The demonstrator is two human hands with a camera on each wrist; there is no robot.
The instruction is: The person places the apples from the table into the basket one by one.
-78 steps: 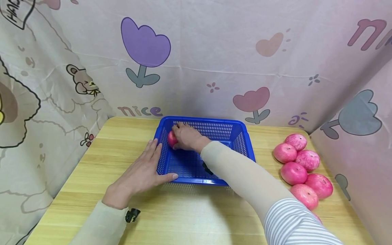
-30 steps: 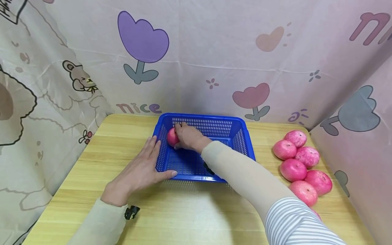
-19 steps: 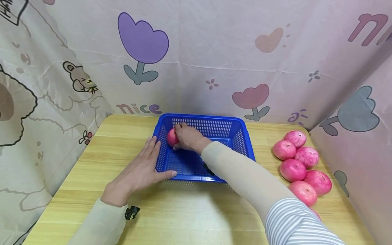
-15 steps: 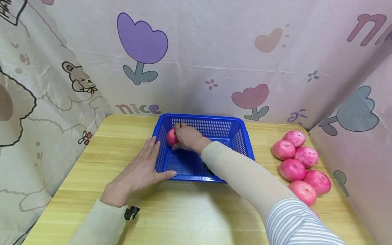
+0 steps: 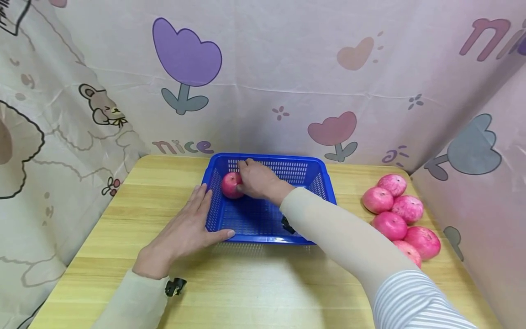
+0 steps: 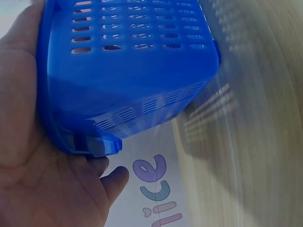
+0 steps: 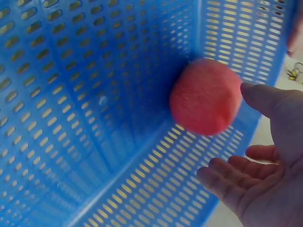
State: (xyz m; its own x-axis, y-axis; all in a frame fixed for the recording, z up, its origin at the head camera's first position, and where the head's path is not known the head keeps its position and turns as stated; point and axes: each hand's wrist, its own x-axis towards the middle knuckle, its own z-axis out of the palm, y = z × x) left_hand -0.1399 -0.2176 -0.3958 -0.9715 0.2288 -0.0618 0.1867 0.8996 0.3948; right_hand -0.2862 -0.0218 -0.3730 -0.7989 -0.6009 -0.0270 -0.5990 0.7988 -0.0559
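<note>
Curtained space, room type unclear: printed cloth behind and beside wood-grain table.

We see a pale yellow, wood-grained rectangular tabletop with rounded back corners. On it we have a blue, rectangular, perforated plastic basket near the back edge and, well apart toward the right edge, clustered round pink-red apples.

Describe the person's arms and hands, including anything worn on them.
The left hand and right hand are ungloved. Cream sleeves cover both forearms; a white sleeve with grey stripes shows higher on the right arm. A small black device sits by the left wrist; a second black device partly shows by the right.
</note>
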